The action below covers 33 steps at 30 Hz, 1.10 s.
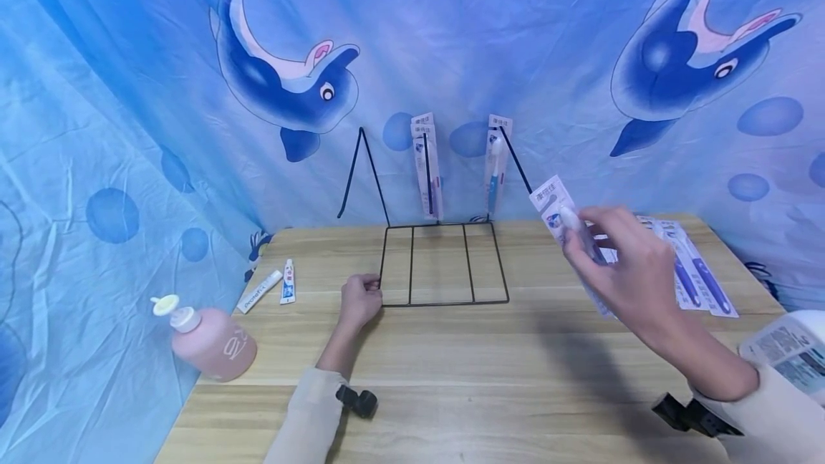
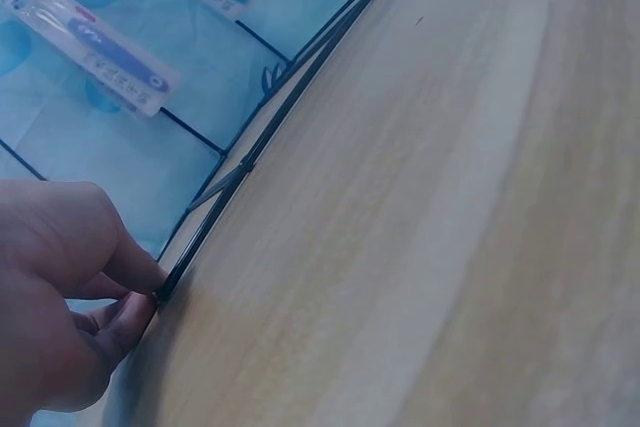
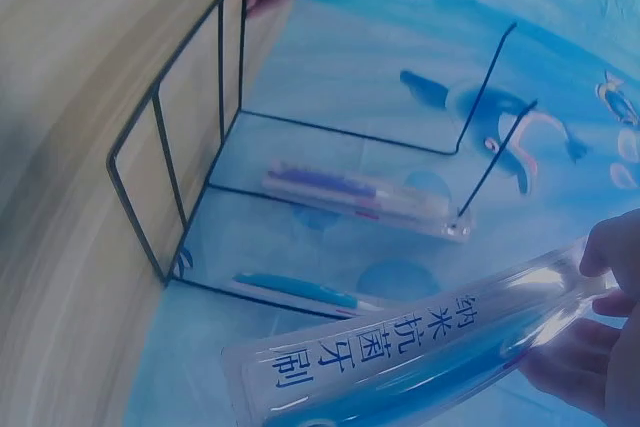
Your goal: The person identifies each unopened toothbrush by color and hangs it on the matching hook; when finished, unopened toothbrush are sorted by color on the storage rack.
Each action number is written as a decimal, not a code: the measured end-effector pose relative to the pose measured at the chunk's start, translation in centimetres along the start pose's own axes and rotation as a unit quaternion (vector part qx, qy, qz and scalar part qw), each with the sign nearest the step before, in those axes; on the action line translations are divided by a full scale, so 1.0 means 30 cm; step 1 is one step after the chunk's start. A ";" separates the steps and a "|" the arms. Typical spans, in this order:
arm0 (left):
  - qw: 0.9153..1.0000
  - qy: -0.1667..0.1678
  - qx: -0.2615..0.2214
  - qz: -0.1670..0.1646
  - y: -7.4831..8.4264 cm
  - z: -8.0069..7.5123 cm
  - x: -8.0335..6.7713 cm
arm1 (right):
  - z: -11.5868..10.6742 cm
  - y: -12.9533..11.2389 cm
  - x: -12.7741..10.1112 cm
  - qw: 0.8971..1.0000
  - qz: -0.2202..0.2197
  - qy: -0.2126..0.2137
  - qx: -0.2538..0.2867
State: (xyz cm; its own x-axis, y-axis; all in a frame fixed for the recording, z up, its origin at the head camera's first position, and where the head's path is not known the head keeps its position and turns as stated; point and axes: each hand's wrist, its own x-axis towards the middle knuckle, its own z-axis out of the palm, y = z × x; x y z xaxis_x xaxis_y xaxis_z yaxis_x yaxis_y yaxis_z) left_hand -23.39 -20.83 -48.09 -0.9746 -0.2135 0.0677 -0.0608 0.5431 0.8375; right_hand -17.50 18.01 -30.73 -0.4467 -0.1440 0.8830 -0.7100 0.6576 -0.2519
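Above the counter (image 1: pixel 451 371) at about three o'clock of the wire rack (image 1: pixel 445 263), the right hand (image 1: pixel 628 267) pinches a packaged toothbrush (image 1: pixel 559 215), its long axis pointing toward eleven o'clock, while the left hand (image 1: pixel 361 301) grips the rack's near-left corner.

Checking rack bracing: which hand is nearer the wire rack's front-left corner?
Left. The left hand pinches the wire rack at that corner. The right hand is off to the rack's right, raised above the table, holding a packaged toothbrush.
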 end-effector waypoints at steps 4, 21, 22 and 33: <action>1.000 -0.001 -0.002 -0.002 -0.003 0.002 0.001 | 0.011 -0.009 -0.014 1.000 -0.008 -0.002 0.005; 1.000 -0.001 -0.004 -0.008 -0.001 0.005 0.001 | 0.112 0.045 -0.021 1.000 0.022 -0.017 -0.002; 1.000 -0.003 -0.004 -0.008 0.000 0.004 0.001 | 0.124 0.052 -0.017 0.999 0.029 -0.015 -0.002; 1.000 -0.005 -0.008 -0.009 0.001 0.000 -0.001 | 0.335 0.141 0.074 0.996 0.085 0.019 0.023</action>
State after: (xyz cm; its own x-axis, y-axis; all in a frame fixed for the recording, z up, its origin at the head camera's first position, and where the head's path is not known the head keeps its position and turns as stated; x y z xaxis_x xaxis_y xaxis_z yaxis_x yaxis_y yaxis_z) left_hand -23.37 -20.80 -48.06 -0.9754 -0.2152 0.0475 -0.0748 0.5260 0.8472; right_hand -26.97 13.05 -33.82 -0.5417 -0.0052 0.8406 -0.6503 0.6362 -0.4151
